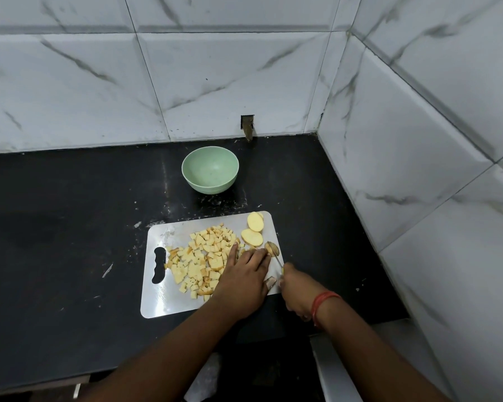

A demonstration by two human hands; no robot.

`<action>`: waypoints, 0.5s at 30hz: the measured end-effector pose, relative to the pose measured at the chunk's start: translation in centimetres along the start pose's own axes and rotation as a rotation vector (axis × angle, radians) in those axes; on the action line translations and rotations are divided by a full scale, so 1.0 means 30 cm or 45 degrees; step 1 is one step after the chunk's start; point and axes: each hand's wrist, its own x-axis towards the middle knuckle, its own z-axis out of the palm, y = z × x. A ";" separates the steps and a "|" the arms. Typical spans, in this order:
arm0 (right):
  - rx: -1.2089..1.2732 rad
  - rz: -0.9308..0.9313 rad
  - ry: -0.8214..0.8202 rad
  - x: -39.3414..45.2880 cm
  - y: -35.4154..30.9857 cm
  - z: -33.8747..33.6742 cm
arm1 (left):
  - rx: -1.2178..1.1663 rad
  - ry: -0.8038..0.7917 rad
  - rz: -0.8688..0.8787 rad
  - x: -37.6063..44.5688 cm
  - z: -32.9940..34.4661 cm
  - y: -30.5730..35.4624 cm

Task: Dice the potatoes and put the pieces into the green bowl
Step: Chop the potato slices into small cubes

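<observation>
I log dicing mostly done: diced potato pile (204,256) and two potato slices (253,230) sit on the steel cutting board (169,303), green bowl (210,169) beyond it empty, left hand (244,274) fingers pressed together on the potato piece (273,248), right hand (296,288) gripping the knife (278,260).

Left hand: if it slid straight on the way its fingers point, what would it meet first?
Probably the potato slices at the cutting board's far right; the left hand points up-right toward them, past the piece it holds down. Depth unclear.
</observation>
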 end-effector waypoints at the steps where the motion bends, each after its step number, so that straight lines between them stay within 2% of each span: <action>1: 0.014 0.000 -0.001 0.000 0.002 0.000 | 0.008 0.026 0.004 -0.001 0.003 0.001; 15: 0.084 0.047 -0.049 0.005 0.017 0.004 | 0.092 0.018 0.004 -0.003 -0.011 0.012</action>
